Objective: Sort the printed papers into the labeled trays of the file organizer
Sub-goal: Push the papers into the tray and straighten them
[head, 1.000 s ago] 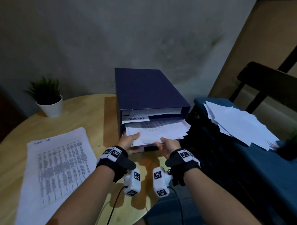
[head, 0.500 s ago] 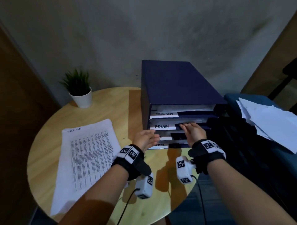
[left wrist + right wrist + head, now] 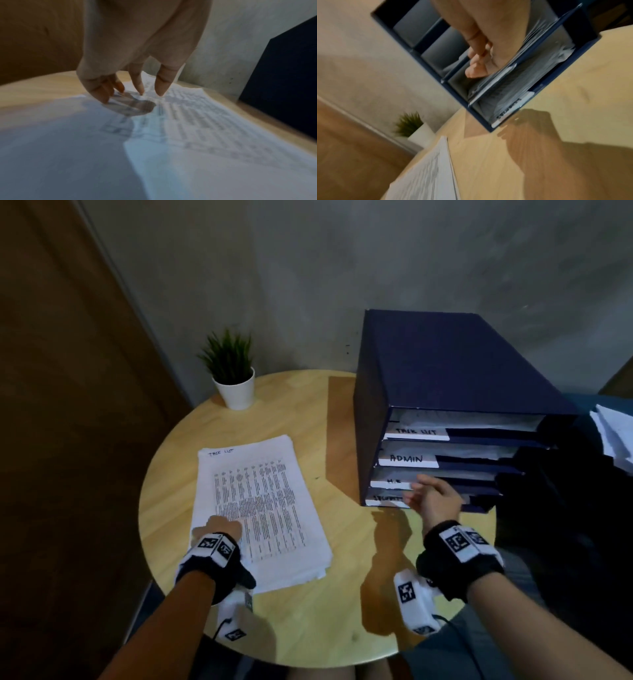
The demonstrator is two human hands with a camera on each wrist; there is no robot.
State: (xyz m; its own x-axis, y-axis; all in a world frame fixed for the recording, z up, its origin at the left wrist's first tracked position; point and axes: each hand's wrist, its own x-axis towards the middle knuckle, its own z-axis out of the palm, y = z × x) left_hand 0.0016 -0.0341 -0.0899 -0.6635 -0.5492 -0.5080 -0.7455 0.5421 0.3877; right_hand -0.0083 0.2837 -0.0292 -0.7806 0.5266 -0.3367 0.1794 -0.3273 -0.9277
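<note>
A stack of printed papers [image 3: 263, 508] headed TASK LIST lies on the round wooden table [image 3: 308, 611], left of the dark blue file organizer [image 3: 445, 371]. Its trays carry white labels; TASK LIST [image 3: 416, 433] and ADMIN [image 3: 407, 459] are readable, and the two lower ones are partly hidden. My left hand [image 3: 219, 529] hangs over the stack's near left part, fingertips [image 3: 140, 92] pointing down and touching the top sheet [image 3: 188, 121]. My right hand [image 3: 431, 498] hovers with relaxed fingers in front of the lower trays [image 3: 513, 88], holding nothing.
A small potted plant [image 3: 233, 374] stands at the table's back edge. Loose white sheets [image 3: 613, 436] lie on a dark seat to the right of the organizer. A brown door panel [image 3: 68, 405] borders the left side.
The papers pushed in a second ago are inside the tray. My left hand has moved left from the organizer onto the stack. My right hand has drawn back slightly from the trays.
</note>
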